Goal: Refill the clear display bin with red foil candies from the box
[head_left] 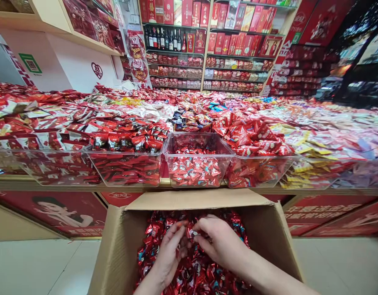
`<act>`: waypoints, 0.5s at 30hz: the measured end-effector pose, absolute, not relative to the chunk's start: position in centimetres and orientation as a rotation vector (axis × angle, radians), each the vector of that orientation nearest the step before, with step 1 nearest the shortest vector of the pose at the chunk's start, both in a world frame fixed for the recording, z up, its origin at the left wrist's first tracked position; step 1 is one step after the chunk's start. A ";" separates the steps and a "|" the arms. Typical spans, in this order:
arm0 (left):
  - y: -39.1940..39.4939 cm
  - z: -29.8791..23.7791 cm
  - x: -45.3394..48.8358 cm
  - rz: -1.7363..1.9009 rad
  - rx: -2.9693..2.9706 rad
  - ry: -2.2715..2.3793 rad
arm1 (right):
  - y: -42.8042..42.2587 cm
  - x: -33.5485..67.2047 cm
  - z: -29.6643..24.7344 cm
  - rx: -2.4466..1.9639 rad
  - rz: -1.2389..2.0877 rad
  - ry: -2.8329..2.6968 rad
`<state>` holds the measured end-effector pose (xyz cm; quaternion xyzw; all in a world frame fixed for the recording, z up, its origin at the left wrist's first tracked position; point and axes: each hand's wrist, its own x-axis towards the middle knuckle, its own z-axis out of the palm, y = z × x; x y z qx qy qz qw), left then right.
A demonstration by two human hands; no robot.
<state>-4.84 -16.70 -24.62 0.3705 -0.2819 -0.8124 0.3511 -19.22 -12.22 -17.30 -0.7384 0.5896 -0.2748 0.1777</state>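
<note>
A cardboard box [115, 246] stands open below me, holding a heap of red foil-wrapped candies [156, 231] with blue and white bits on the wrappers. Both of my hands reach in over the heap, close together. My left hand [172, 252] has its fingers curled and its thumb near the index finger. From the right comes my right hand [218, 239], bent at the wrist, its thumb and fingers pinched. Between the fingertips of both hands shows a small wrapped candy [191, 233], partly covered by the fingers.
Beyond the box, a counter carries clear plastic bins; the middle bin [198, 155] is partly filled with small red candies. Bins of dark-red packets [130, 164] and larger red packets [256, 141] flank it. Shelves [207, 30] with boxes and bottles stand behind. Pale floor tiles [69, 262] lie beside the box.
</note>
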 end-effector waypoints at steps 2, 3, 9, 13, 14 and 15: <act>-16.8 -24.8 -4.8 -2.082 0.975 -0.723 | -12.4 -19.5 -14.2 -2.198 -0.880 1.606; -16.8 -24.9 -4.7 -2.074 0.975 -0.735 | -12.9 -19.8 -12.3 -2.231 -0.984 1.593; -16.7 -25.5 -4.7 -2.083 0.961 -0.847 | -21.0 -21.9 -3.3 -2.195 -1.247 1.964; -16.6 -25.8 -4.7 -2.068 0.999 -0.879 | -26.8 -21.7 -2.4 -2.093 -0.456 2.127; -16.6 -25.9 -4.7 -2.061 1.003 -0.884 | -27.7 -21.4 -2.6 -2.051 -0.291 2.131; -16.6 -25.9 -4.6 -2.054 1.006 -0.893 | -28.4 -21.1 -2.7 -2.022 -0.180 2.135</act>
